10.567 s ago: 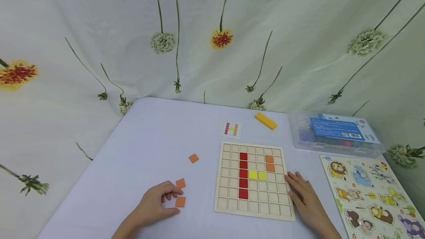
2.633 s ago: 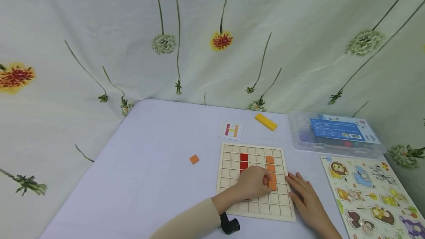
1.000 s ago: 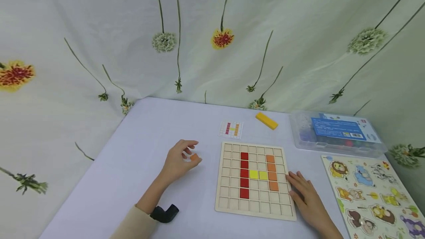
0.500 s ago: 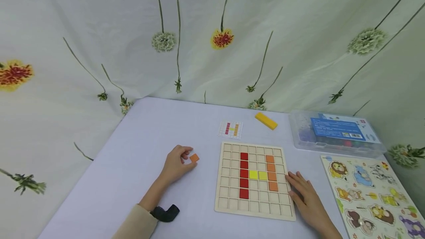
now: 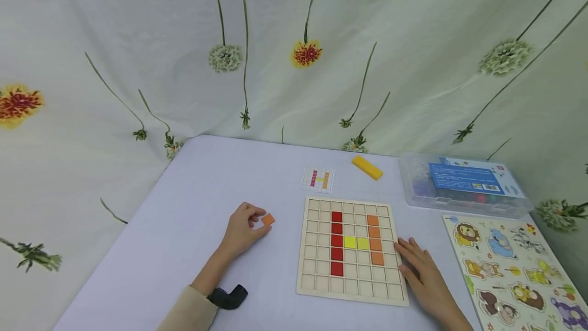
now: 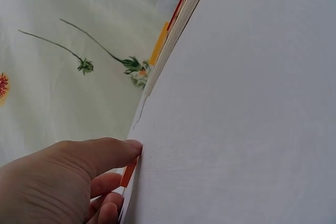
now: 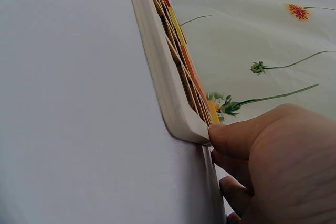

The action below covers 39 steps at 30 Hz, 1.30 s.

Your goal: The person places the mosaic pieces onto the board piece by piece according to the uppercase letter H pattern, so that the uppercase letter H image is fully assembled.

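Observation:
My left hand point(image 5: 243, 226) is at the left of the board, thumb and forefinger closed in on the edges of a small orange square tile point(image 5: 268, 219) on the white cloth. In the left wrist view the tile point(image 6: 129, 172) shows edge-on between thumb and fingers. The wooden grid board point(image 5: 317, 284) bears a column of red tiles point(image 5: 337, 241), two yellow tiles point(image 5: 356, 242) and a column of orange tiles point(image 5: 374, 239). My right hand point(image 5: 424, 275) rests at the board's right edge with relaxed fingers; its thumb touches the board's corner point(image 7: 189, 129) in the right wrist view.
A pattern card point(image 5: 318, 180) lies behind the board, with a yellow bar point(image 5: 367, 167) to its right. Farther right stand a clear plastic case point(image 5: 464, 185) and an animal puzzle board point(image 5: 516, 275). A flowered cloth point(image 5: 266, 24) hangs behind the table.
Two more orange tiles lie in the board's right column than in the earliest frame. My left hand has left the board for the single orange tile, and its fingers have closed in on it.

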{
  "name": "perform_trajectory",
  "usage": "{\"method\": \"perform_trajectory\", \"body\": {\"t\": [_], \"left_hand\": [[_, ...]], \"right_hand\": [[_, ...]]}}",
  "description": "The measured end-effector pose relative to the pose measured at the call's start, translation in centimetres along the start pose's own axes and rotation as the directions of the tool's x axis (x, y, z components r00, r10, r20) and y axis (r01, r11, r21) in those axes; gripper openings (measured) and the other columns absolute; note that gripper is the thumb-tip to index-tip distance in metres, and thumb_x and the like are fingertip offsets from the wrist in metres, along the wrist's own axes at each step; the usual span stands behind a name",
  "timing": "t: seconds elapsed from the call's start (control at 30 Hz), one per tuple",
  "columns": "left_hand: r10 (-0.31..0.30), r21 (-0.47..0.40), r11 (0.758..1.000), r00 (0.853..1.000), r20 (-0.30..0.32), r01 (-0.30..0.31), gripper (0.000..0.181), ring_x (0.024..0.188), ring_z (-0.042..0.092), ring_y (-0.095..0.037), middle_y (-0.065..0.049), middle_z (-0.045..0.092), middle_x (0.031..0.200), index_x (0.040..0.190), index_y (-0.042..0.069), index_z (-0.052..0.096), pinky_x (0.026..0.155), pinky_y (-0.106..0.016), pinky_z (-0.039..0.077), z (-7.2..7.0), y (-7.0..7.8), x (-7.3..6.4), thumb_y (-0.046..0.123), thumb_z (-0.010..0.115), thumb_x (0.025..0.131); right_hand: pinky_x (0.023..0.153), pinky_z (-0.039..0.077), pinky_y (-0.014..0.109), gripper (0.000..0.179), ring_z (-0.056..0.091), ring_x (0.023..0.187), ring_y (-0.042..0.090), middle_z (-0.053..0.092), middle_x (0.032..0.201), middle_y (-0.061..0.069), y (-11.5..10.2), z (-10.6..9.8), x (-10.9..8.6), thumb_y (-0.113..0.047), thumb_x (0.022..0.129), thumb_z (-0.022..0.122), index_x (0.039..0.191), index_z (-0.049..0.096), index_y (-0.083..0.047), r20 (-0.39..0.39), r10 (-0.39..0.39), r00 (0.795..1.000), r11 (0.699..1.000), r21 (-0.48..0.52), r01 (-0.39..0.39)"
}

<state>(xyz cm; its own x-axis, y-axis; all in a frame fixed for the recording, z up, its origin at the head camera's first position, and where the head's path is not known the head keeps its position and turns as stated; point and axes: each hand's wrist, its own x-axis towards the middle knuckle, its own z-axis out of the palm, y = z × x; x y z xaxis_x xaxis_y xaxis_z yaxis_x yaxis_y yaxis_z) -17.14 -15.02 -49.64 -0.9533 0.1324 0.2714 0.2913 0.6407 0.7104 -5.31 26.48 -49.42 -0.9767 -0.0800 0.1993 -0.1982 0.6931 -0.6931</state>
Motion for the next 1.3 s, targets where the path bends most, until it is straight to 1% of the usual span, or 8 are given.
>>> {"method": "perform_trajectory", "body": {"t": [0.17,0.37,0.57,0.63,0.77,0.83,1.03,1.3], "left_hand": [[-0.009,0.002,1.0,1.0,-0.005,0.009,0.023,0.076,0.052,-0.012,-0.005,0.056,0.09,0.092,0.003,0.071,0.069,-0.022,0.047,0.0,0.1,0.0,0.009,0.083,0.073],[-0.003,-0.003,1.0,0.999,-0.043,0.003,0.021,0.074,0.053,-0.012,-0.006,0.058,0.087,0.091,0.003,0.072,0.066,-0.021,0.046,0.2,0.4,0.0,0.004,0.082,0.073],[-0.029,-0.04,0.999,0.999,-0.035,0.027,0.023,0.071,0.053,-0.011,-0.003,0.061,0.081,0.095,0.004,0.072,0.063,-0.02,0.044,0.8,2.9,0.2,0.004,0.078,0.073],[-0.03,-0.049,0.998,1.0,-0.009,0.03,0.023,0.072,0.053,-0.01,-0.001,0.061,0.081,0.096,0.005,0.072,0.063,-0.02,0.045,1.2,4.3,0.4,0.003,0.077,0.073],[0.0,-0.044,0.999,0.997,0.071,0.003,0.022,0.074,0.053,-0.01,0.001,0.06,0.081,0.096,0.005,0.071,0.066,-0.02,0.046,2.2,8.0,0.4,0.004,0.077,0.074],[0.037,-0.034,0.999,0.993,0.114,-0.033,0.021,0.075,0.053,-0.011,0.001,0.06,0.08,0.095,0.005,0.071,0.066,-0.019,0.047,2.8,10.0,0.2,0.007,0.078,0.075],[0.123,-0.025,0.992,0.96,0.253,-0.12,0.02,0.075,0.055,-0.011,0.003,0.062,0.079,0.093,0.008,0.073,0.066,-0.017,0.043,5.4,14.7,-1.1,0.014,0.08,0.075],[0.201,0.035,0.972,0.901,0.383,-0.232,0.017,0.07,0.043,0.002,0.01,0.058,0.071,0.089,0.015,0.076,0.059,-0.012,0.034,9.5,18.1,-2.2,0.02,0.081,0.073]], "right_hand": [[0.112,0.01,0.069,0.044,0.022,0.147,0.035,0.045,0.146,0.023,0.0,0.0,0.0,-0.018,0.098,0.058,0.138,0.053,-0.001,-0.002,0.002,1.0,1.0,0.003,-0.002],[0.112,0.01,0.069,0.044,0.023,0.146,0.039,0.045,0.147,0.023,-0.1,0.0,0.0,-0.019,0.098,0.057,0.138,0.053,-0.002,0.003,0.008,1.0,1.0,0.007,-0.008],[0.111,0.01,0.07,0.043,0.01,0.146,-0.007,0.046,0.146,0.023,0.0,0.0,-0.1,-0.017,0.097,0.058,0.138,0.053,-0.002,-0.014,-0.022,1.0,1.0,0.019,0.023],[0.111,0.01,0.07,0.043,0.012,0.149,0.001,0.046,0.146,0.023,-0.1,0.0,0.0,-0.017,0.097,0.058,0.138,0.053,-0.002,-0.012,-0.02,1.0,1.0,0.018,0.02],[0.11,0.01,0.071,0.043,0.024,0.145,0.041,0.046,0.146,0.024,-0.2,-0.1,0.1,-0.017,0.097,0.058,0.137,0.053,-0.001,0.002,0.004,1.0,1.0,0.015,-0.004],[0.11,0.01,0.071,0.043,0.026,0.14,0.051,0.046,0.146,0.024,-0.3,-0.1,0.2,-0.017,0.097,0.058,0.137,0.054,-0.001,0.008,0.013,1.0,1.0,0.014,-0.013],[0.11,0.01,0.071,0.043,0.026,0.138,0.054,0.046,0.146,0.025,-0.3,-0.2,0.3,-0.017,0.097,0.058,0.137,0.054,0.0,0.018,0.017,1.0,1.0,0.02,-0.017],[0.109,0.011,0.072,0.043,0.027,0.138,0.055,0.046,0.145,0.025,-0.4,-0.2,0.3,-0.017,0.096,0.06,0.136,0.054,0.0,0.011,0.025,1.0,1.0,0.007,-0.025]]}}
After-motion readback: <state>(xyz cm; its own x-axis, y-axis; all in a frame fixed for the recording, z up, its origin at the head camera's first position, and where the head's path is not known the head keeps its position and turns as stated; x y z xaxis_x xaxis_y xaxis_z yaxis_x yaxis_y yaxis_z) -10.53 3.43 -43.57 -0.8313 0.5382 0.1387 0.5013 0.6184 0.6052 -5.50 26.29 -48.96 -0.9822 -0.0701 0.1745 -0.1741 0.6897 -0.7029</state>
